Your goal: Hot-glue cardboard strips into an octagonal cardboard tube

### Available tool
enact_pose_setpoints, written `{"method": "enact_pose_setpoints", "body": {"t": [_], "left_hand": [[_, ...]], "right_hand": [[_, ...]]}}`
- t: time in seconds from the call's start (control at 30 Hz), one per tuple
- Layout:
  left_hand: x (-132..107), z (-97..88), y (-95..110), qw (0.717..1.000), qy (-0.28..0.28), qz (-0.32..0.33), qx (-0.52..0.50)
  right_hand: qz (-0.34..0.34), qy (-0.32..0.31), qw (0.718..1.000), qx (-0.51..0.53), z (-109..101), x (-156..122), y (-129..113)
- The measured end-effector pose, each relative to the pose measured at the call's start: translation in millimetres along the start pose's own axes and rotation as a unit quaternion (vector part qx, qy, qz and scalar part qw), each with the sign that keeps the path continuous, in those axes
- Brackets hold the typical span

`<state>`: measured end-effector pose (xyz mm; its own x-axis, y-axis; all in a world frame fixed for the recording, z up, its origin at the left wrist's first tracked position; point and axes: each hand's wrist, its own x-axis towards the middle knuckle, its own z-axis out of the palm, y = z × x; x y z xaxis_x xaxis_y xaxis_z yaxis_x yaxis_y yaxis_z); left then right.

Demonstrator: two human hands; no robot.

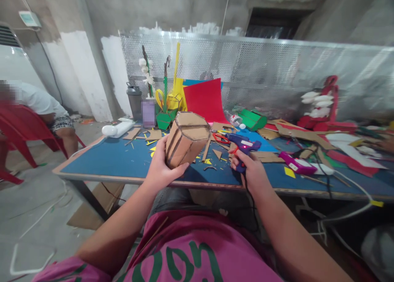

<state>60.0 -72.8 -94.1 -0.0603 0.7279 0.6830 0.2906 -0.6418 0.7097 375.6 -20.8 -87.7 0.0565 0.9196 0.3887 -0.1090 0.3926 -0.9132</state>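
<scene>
Workbench: blue-topped table [117,161] in a bare concrete room, spanning the middle of the frame.
Nearest: pink shirt [191,249] with green lettering, bottom centre; both forearms reach up from it.
Grip, left side: the left hand [160,167], just left of centre, grasps the lower end of a cardboard pot [186,136], lifting it clear above the table's front edge.
Pot: many-sided and tilted, with its flat closed end turned up; its far side is hidden.
Grip, right side: the right hand [250,171], right of centre, is clenched on the handle of a blue glue gun [243,144].
Gun: a small red light glows; the nozzle seems to point left, apart from the pot.
Stage, by my judgement: side panels and end piece look joined, with seams showing; no glue is going on at this instant.
Mid-table: cardboard offcuts [155,134], yellow scraps [152,148], a second glue gun [297,163] to the right.
Far: red sheet [205,99], paper flowers [147,74], perforated metal screen [277,68].
Upper left: another person [46,105] sits on a red chair [21,126], away from the table.
</scene>
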Motion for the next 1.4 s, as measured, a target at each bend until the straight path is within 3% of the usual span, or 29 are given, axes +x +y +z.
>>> {"method": "enact_pose_setpoints", "body": {"t": [0.23,0.57,0.97,1.1,1.2,1.27,1.4], "left_hand": [[1,-0.3,-1,0.999,-0.001,-0.014,-0.034],[1,-3.1,2,0.999,-0.007,-0.026,-0.036],[-1,-3.3,-8,1.000,-0.016,0.013,-0.007],[-2,-3.4,-6,0.999,-0.022,0.029,0.009],[-2,-3.7,-3,0.999,-0.024,0.032,0.021],[-2,-3.9,-2,0.999,-0.023,0.037,0.028],[-2,-4.1,-4,0.998,-0.013,0.051,0.032]], "right_hand": [[0.044,-0.019,0.999,0.021,-4,-1,4],[0.036,-0.014,0.999,0.021,-7,0,11],[0.015,-0.012,0.999,0.031,-4,-2,6],[-0.049,-0.008,0.998,0.049,-4,-15,-9],[-0.093,-0.068,0.992,0.042,-6,-29,-31],[-0.117,-0.118,0.986,0.015,-6,-38,-49],[-0.126,-0.115,0.982,-0.083,-5,-48,-74]]}}
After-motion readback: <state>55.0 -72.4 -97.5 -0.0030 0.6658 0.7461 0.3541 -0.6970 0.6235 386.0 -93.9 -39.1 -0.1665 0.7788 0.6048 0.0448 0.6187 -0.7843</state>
